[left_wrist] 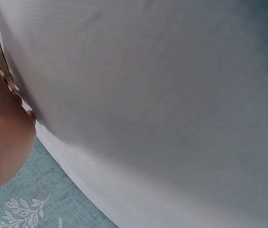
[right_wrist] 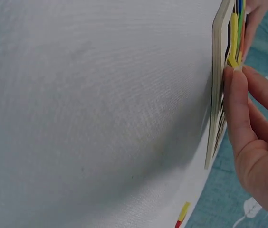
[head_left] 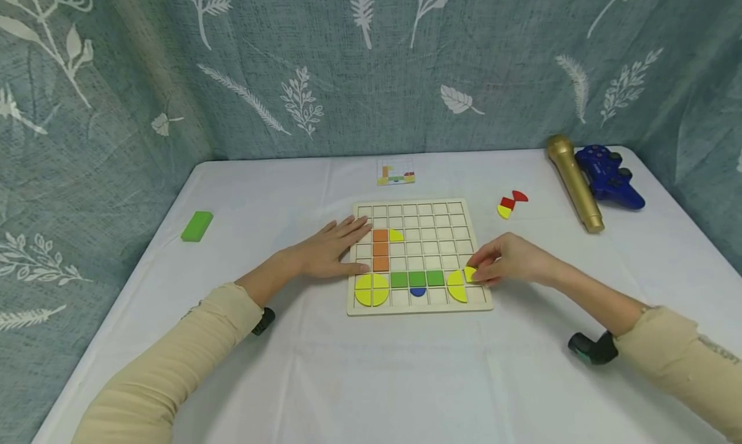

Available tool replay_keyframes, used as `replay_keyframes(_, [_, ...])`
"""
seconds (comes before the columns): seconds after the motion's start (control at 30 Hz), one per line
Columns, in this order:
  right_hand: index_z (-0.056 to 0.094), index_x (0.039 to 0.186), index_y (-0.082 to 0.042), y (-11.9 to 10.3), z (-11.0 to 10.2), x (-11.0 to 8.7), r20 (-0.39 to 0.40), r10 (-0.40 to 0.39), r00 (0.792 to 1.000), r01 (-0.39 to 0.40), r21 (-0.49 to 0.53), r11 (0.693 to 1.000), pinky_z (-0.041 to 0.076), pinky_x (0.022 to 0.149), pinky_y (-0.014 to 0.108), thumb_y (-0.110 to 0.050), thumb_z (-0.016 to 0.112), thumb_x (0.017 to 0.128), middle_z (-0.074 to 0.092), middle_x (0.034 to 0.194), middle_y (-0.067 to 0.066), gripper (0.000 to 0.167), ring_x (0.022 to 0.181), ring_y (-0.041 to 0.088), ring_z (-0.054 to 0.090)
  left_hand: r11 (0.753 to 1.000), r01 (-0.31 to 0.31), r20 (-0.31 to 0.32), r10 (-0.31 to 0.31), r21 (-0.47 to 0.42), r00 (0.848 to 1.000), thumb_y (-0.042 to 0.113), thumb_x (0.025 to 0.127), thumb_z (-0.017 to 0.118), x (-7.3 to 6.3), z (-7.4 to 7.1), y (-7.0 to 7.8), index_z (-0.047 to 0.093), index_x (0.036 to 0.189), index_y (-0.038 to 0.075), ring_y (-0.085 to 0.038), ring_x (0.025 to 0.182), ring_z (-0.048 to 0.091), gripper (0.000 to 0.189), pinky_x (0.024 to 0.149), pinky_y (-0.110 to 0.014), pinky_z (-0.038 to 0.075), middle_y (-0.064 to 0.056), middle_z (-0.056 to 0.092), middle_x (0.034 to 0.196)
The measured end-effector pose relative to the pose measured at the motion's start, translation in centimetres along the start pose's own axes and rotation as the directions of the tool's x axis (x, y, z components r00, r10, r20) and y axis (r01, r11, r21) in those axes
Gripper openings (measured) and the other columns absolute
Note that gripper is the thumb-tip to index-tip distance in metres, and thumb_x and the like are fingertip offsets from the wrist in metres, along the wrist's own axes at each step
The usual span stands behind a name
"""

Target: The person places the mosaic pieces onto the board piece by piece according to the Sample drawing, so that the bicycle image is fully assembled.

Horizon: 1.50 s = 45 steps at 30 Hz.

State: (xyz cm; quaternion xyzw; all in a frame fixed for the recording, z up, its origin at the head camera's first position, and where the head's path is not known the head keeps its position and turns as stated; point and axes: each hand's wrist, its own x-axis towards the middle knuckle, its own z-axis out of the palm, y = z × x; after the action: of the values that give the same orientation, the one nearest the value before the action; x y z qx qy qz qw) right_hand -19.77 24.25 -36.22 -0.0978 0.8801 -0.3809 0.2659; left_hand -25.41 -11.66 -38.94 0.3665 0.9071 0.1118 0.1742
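A wooden grid board (head_left: 429, 241) lies on the white table, with orange squares (head_left: 380, 250), green squares (head_left: 417, 279), a blue half-round piece (head_left: 417, 292) and yellow quarter-round tiles (head_left: 371, 290) in its cells. My left hand (head_left: 327, 249) rests on the board's left edge, fingers spread and straight. At the lower right of the board, my right hand (head_left: 510, 260) pinches a yellow quarter-round tile (head_left: 469, 274) between thumb and fingers, beside two yellow tiles (head_left: 456, 286) in the grid. The right wrist view shows the same pinch by the right hand (right_wrist: 260, 137) at the board's edge (right_wrist: 215, 95).
Loose red and yellow tiles (head_left: 507, 203) lie right of the board. A pattern card (head_left: 396, 172) is behind it. A gold microphone (head_left: 575, 183) and blue game controller (head_left: 608, 176) lie at the back right, a green block (head_left: 197, 226) at the left.
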Motion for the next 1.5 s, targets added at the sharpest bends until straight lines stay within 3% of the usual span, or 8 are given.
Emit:
replay_keyframes(0.43, [0.071,0.106,0.001,-0.4,0.2,-0.2,-0.025,-0.037,0.999,0.036,-0.04,0.999,0.052,0.069,0.027,-0.01,0.068,0.089,0.068,0.093,0.006,0.02,0.074,0.017,0.058,1.0,0.013,0.009,-0.013,0.001,1.0,0.063,0.092,0.045,0.1,0.1,-0.1,0.006,0.155,0.018,-0.021,0.144,-0.006,0.087,0.114,-0.044,-0.003,-0.001,-0.001,0.159])
replay_keyframes(0.7, [0.067,0.115,0.0,0.1,-0.1,-0.1,-0.013,-0.019,1.0,0.019,-0.003,1.0,0.053,0.076,0.029,-0.016,0.066,0.092,0.068,0.099,0.006,0.029,0.081,0.018,0.06,1.0,0.009,0.004,-0.009,0.003,1.0,0.062,0.093,0.045,0.1,0.1,-0.1,0.006,0.155,0.017,-0.022,0.144,-0.006,0.086,0.114,-0.044,-0.002,-0.002,-0.001,0.159])
replay_keyframes(0.9, [0.061,0.125,-0.001,1.3,-1.5,0.3,-0.021,0.003,1.0,-0.001,0.101,0.995,0.051,0.083,0.031,-0.028,0.064,0.093,0.065,0.111,0.009,0.042,0.093,0.019,0.061,1.0,0.018,0.012,-0.018,0.007,1.0,0.064,0.092,0.044,0.2,0.1,-0.2,0.005,0.155,0.019,-0.02,0.143,-0.007,0.087,0.114,-0.043,-0.003,0.0,-0.002,0.159])
replay_keyframes(1.1, [0.05,0.133,0.005,3.2,-3.5,0.9,-0.128,0.051,0.99,-0.015,0.262,0.965,0.05,0.088,0.029,-0.027,0.061,0.096,0.056,0.128,0.02,0.05,0.104,0.019,0.06,1.0,0.017,0.011,-0.017,0.006,1.0,0.064,0.092,0.044,0.1,0.1,-0.2,0.005,0.155,0.019,-0.02,0.144,-0.007,0.087,0.114,-0.044,-0.002,0.0,-0.002,0.159])
replay_keyframes(1.3, [0.039,0.139,0.009,4.8,-5.2,1.4,-0.254,0.11,0.961,0.0,0.396,0.918,0.049,0.086,0.022,-0.019,0.056,0.099,0.046,0.135,0.023,0.052,0.093,0.002,0.06,1.0,0.011,0.007,-0.011,-0.002,1.0,0.062,0.092,0.045,0.1,0.1,-0.2,0.006,0.155,0.018,-0.021,0.144,-0.006,0.086,0.114,-0.044,-0.002,-0.001,-0.001,0.159])
replay_keyframes(1.5, [0.032,0.142,0.011,5.5,-6.2,1.7,-0.275,0.106,0.956,0.027,0.438,0.899,0.049,0.086,0.021,-0.013,0.05,0.101,0.038,0.138,0.024,0.05,0.088,-0.002,0.059,1.0,0.01,0.007,-0.01,-0.001,1.0,0.062,0.092,0.045,0.1,0.1,-0.1,0.007,0.155,0.017,-0.022,0.144,-0.006,0.086,0.114,-0.044,-0.002,-0.002,-0.001,0.159])
